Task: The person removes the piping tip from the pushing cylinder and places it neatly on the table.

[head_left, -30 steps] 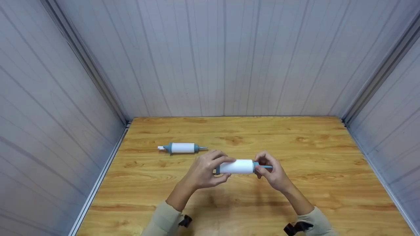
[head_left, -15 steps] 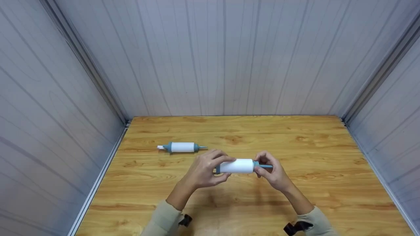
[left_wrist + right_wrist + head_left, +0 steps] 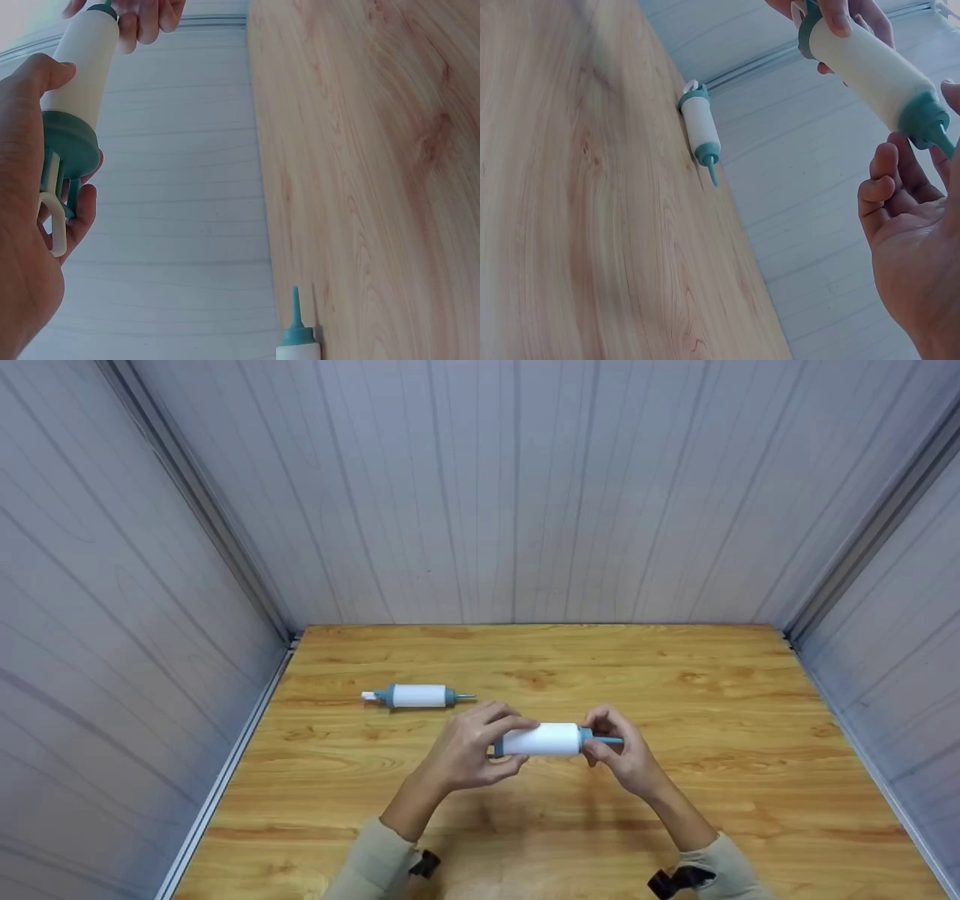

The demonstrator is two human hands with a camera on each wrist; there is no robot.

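Observation:
In the head view, a syringe with a thick white barrel [image 3: 544,739] is held level above the table. My left hand [image 3: 480,750] grips its rear end, thumb below the barrel and fingers over it. The left wrist view shows the teal collar [image 3: 71,139] at that end, with a white loop handle [image 3: 56,225] behind it. My right hand [image 3: 619,750] pinches the teal nozzle cap [image 3: 922,120] at the front, its thin tip pointing right between thumb and fingers. A second syringe [image 3: 418,696] of the same kind lies on the table, beyond my left hand.
The wood-grain table [image 3: 712,690] is bounded by a pale panel wall [image 3: 480,495] at the back. More panels [image 3: 112,622] stand along the left and right sides, with metal strips at their edges.

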